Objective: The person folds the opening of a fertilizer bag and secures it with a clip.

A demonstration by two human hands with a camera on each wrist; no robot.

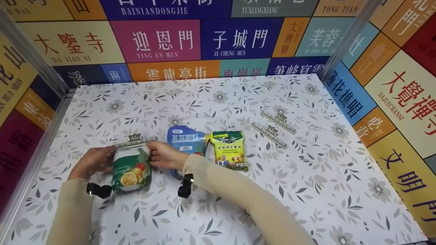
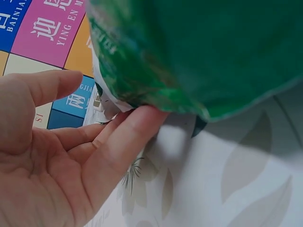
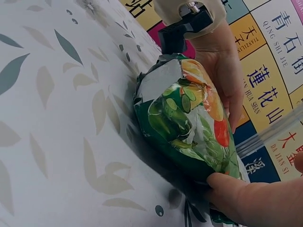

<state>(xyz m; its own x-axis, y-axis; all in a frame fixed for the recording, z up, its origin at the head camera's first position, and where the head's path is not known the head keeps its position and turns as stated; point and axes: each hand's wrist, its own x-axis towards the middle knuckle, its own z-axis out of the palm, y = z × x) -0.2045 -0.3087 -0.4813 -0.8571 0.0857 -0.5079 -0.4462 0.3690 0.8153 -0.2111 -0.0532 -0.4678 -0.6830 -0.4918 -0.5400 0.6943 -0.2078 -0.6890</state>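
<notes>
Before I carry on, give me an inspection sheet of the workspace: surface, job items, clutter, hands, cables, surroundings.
Surface: floral-patterned white cover.
Job items: green bag with a clip across its top; blue bag and yellow-green bag to its right; two loose clips farther right.
Clutter: nothing seen.
Left hand: touches the green bag, thumb apart from it in the left wrist view.
Right hand: grips the green bag near its top right corner.
Cables: nothing seen.
Surroundings: colourful lettered panels behind and at both sides.
</notes>
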